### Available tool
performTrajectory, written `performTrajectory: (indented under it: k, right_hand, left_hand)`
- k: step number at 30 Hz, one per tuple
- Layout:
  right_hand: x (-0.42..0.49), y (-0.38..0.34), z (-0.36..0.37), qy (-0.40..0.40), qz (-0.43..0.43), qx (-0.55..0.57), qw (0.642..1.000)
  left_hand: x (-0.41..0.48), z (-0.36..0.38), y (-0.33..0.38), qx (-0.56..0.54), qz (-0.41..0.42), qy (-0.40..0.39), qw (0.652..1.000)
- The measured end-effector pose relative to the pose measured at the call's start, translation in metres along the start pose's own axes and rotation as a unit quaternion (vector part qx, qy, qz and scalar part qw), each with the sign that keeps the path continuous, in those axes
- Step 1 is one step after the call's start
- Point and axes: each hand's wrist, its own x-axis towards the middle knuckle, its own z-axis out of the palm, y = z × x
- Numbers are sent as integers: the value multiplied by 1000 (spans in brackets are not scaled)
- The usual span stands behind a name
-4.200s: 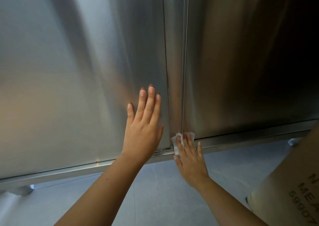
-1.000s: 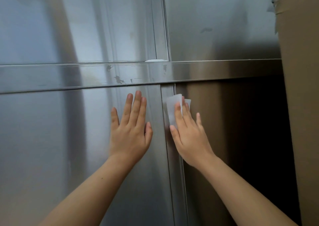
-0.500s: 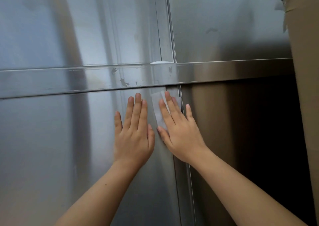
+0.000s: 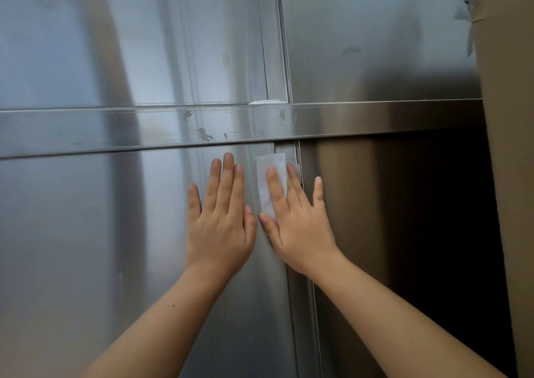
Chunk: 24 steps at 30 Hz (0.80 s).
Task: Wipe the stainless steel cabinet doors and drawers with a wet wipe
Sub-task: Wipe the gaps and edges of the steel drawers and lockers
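The brushed-steel left door (image 4: 86, 262) reflects soft streaks of light, and the left hand (image 4: 221, 218) lies flat on it, fingers straight and together, gripping nothing. Just beside it is the wet wipe (image 4: 268, 172), a thin white folded rectangle on the door's right edge strip, its top just under the scuffed horizontal rail (image 4: 115, 129). The right hand (image 4: 297, 221) presses it flat with extended fingers, not curled around it. The darker right door (image 4: 390, 233) follows, then a brown cardboard box (image 4: 508, 175). A second ago the wipe straddled the seam; four seconds ago it was at the doors' bottom edge.
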Motion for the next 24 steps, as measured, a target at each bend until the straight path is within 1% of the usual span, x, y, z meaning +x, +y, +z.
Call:
performTrajectory:
  k: [4, 8, 10, 15, 19, 21, 24]
  right_hand:
    - [19, 1, -8, -41, 3, 16, 999]
    - [19, 3, -8, -64, -2, 20, 998]
    - [13, 5, -8, -53, -10, 20, 998]
    - [10, 7, -9, 16, -21, 28, 999]
    - [11, 2, -7, 75, 3, 60, 995]
    - [10, -1, -5, 78, 18, 76, 994]
    - [10, -3, -4, 57, 28, 75, 995]
  left_hand:
    - [0, 0, 0, 0, 1, 3, 1000]
    - [1, 1, 0, 2, 2, 0, 1000]
    - [0, 1, -1, 2, 2, -3, 1000]
    - [-1, 2, -2, -1, 3, -1, 1000]
    - [-1, 2, -2, -1, 1, 0, 1000]
    - [-1, 2, -2, -2, 0, 0, 1000]
    - [-1, 3, -2, -8, -1, -1, 1000]
